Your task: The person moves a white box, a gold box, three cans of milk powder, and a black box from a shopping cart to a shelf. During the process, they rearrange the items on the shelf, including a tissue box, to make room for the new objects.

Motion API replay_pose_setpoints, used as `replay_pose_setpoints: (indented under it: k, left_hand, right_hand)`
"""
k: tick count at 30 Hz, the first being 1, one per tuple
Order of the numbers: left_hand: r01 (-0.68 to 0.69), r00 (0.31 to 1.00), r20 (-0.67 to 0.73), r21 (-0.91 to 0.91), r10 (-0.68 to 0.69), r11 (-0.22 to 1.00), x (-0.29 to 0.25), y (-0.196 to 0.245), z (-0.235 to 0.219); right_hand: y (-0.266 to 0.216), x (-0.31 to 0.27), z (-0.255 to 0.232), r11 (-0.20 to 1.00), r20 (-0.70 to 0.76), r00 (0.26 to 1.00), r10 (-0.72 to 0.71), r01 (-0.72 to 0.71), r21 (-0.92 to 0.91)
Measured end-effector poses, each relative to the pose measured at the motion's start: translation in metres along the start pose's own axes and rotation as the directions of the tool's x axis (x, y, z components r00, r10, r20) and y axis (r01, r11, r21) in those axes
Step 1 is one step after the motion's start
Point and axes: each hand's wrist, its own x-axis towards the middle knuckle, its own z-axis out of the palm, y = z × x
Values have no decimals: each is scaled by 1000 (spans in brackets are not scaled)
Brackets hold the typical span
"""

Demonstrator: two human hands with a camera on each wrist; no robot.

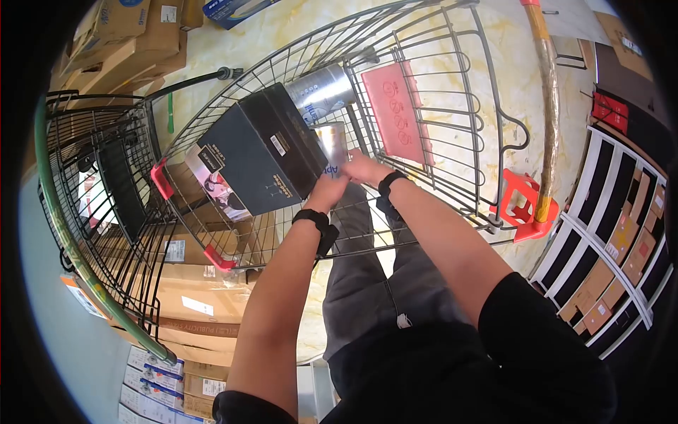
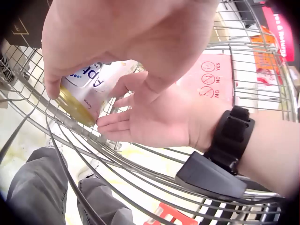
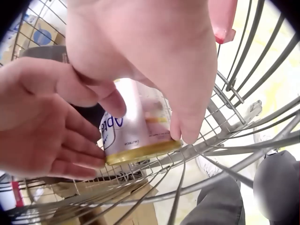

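Note:
Both hands are around a pale formula tin (image 1: 330,140) with blue lettering and a gold rim, inside a wire shopping cart (image 1: 452,63). My left hand (image 1: 329,191) spans the tin from one side; in the left wrist view its fingers curve round the tin (image 2: 89,91). The right hand (image 1: 367,170) holds the other side, with thumb and fingers straddling the tin (image 3: 133,122) in the right wrist view. The gold-rimmed end points toward my body. Beside the tin lies a large black box (image 1: 265,152), and beyond it a bigger silver tin (image 1: 323,92).
A red plastic panel (image 1: 397,113) hangs on the cart's wire. A printed pink-and-white package (image 1: 215,185) shows beside the black box. Left stands another cart (image 1: 99,162), with cardboard boxes (image 1: 205,297) below. Shelving (image 1: 607,240) holds cartons at right.

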Motion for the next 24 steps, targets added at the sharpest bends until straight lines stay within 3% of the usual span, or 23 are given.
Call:
replay_pose_setpoints:
  k: [1,3,4,6,7,9,11,14,16,17,18,20,21,22,24]
  left_hand:
    - [-51,995,72,-180,65,982,9,-13,0]
    - [-33,998,53,-115,40,993,33,-42,0]
    - [-19,999,34,-51,20,999,39,-47,-1]
    - [-77,996,44,-125,83,989,46,-59,-4]
    - [-138,988,46,-198,150,970,45,-59,-5]
    - [-108,988,85,-243,132,964,37,-53,-7]
    - [-79,986,121,-282,117,956,32,-46,-7]
    - [-141,983,65,-315,170,939,24,-31,-3]
    - [82,994,72,-8,-81,997,18,-20,-5]
    - [12,1000,1,-79,-12,997,17,-20,0]
    - [-4,1000,2,-79,4,997,11,-16,5]
    - [-60,985,-169,-239,19,969,-2,-5,11]
    - [-70,986,-158,-121,50,990,-2,-8,10]
    - [-88,984,-167,-120,67,989,-14,4,5]
    - [-4,1000,10,-248,7,969,-41,30,-5]
  right_hand:
    - [-2,2,-4,1000,1,1000,3,-3,3]
    - [-9,6,-16,976,15,994,-108,109,-190]
    - [-17,-1,-17,976,13,994,-106,106,-188]
    - [-30,-13,-14,995,-73,995,67,-62,79]
    - [-31,-15,-10,994,-72,995,74,-68,83]
    - [-30,-18,1,976,22,998,-55,50,212]
    - [-15,0,12,975,15,999,-46,42,219]
    - [-13,3,9,977,-17,1000,-22,25,210]
    - [-22,-8,-5,994,-143,988,64,-51,92]
    - [-28,-15,-14,995,-164,984,68,-78,-56]
    - [-26,-21,-23,996,-178,982,59,-70,-59]
    - [-21,-32,-37,942,-178,978,-108,44,-332]
    - [-32,-57,-38,963,-210,969,-132,75,-258]
    - [-36,-72,-44,955,-108,985,-134,100,-278]
    - [-35,-97,-49,849,-56,932,-359,301,-434]
